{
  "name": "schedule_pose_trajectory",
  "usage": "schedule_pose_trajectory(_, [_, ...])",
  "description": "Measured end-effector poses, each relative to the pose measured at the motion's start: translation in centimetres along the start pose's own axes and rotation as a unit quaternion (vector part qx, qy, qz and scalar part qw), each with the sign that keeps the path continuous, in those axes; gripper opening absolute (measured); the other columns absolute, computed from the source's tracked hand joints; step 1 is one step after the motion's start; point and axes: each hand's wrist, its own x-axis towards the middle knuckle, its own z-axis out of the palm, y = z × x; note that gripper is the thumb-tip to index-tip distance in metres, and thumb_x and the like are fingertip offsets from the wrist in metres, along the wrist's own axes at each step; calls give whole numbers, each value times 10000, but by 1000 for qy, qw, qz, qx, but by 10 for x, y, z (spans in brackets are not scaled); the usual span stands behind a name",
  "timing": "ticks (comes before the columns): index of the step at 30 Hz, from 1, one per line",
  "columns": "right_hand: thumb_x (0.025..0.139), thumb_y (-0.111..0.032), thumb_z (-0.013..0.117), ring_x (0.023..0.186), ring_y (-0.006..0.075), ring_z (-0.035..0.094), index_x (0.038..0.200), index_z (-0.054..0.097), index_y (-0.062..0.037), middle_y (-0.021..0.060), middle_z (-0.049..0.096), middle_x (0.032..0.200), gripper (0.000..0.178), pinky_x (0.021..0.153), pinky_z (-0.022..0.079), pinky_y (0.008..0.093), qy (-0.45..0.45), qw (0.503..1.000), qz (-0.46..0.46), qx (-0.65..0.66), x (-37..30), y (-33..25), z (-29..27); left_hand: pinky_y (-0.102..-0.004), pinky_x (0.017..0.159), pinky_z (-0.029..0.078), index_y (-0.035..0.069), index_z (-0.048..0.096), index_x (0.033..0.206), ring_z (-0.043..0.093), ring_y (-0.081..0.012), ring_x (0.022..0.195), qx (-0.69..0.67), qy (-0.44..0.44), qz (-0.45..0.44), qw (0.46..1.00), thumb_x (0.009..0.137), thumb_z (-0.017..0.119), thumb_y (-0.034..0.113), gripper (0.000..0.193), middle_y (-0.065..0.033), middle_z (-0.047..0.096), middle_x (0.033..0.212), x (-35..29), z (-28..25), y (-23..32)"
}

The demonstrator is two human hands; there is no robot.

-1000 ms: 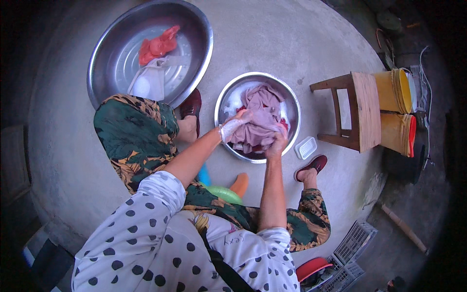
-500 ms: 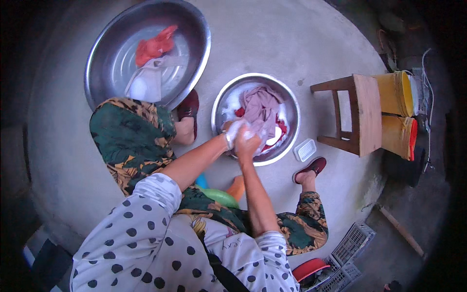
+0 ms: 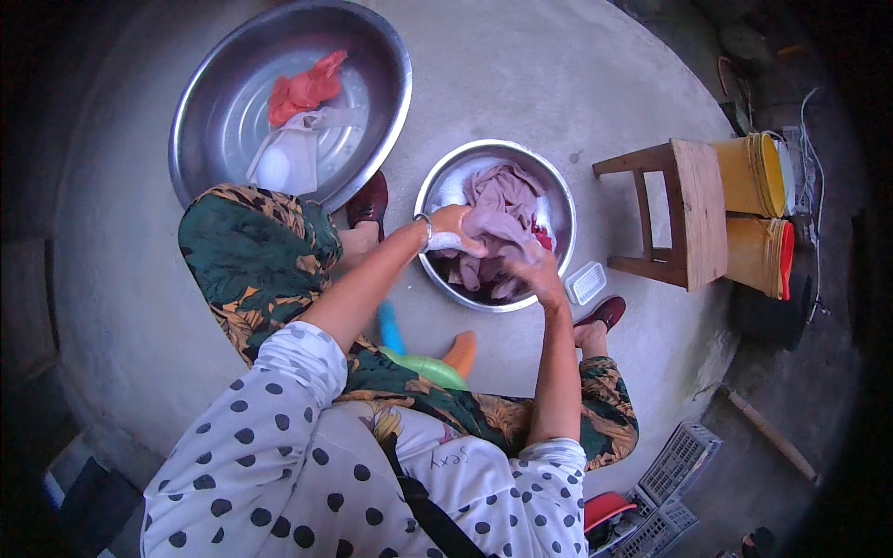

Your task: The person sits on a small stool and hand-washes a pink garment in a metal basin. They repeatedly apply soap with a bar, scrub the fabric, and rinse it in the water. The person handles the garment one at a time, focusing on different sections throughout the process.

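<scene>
A mauve piece of clothing lies bunched and wet in the smaller metal basin, with white suds around it. At the basin's left side my left hand, foamy at the wrist below a bracelet, grips a fold of this cloth between thumb and fingers. My right hand is at the lower right rim, against the cloth; motion smears its fingers, so their hold is unclear. Part of a red cloth shows beside the mauve one.
A large metal basin at upper left holds a red cloth and a whitish cloth. To the right are a small white plastic tray, a wooden stool and yellow buckets. A green seat sits beneath me.
My hands, pressed together before, have come apart. The right one has moved right, and the mauve cloth is spread between them. The white oval thing in the basin is now out of sight.
</scene>
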Motion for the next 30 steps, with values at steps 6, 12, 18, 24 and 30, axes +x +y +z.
schedule_pose_trajectory(6, [577,41,475,957,211,502,1075,493,-38,78,511,1035,505,876,385,302,131,882,-12,452,6,-1,11,-270,814,413,45,470,1135,521,-126,924,-233,-34,-50,971,720,685,256,513,-45,561,1027,-6,7,-13])
schedule_pose_trajectory(12, [672,-96,528,678,233,556,742,586,-6,127,574,686,129,682,433,338,192,966,-167,-46,-7,-33,86,-271,672,462,109,569,838,569,-132,743,-601,-1,-241,762,767,472,581,487,-30,581,794,-11,7,39])
schedule_pose_trajectory(18, [796,-444,509,525,394,548,557,564,76,266,545,574,575,510,398,473,269,945,141,-118,25,-10,93,-327,678,465,84,589,823,585,-193,738,-591,29,-309,745,852,440,324,284,-82,610,849,5,92,-56])
schedule_pose_trajectory(24, [813,-444,439,560,410,562,563,577,68,271,546,574,586,506,416,472,298,909,-40,-287,4,-39,124,-327,658,456,129,538,691,557,-190,655,-759,-173,-22,627,834,460,316,249,-58,559,691,9,72,-78])
schedule_pose_trajectory(30, [824,-349,531,620,149,474,611,510,37,61,503,598,441,611,386,319,228,967,111,-9,25,17,65,-252,647,414,73,623,790,508,-76,688,-302,66,-179,934,784,594,267,197,22,573,764,-6,58,10])
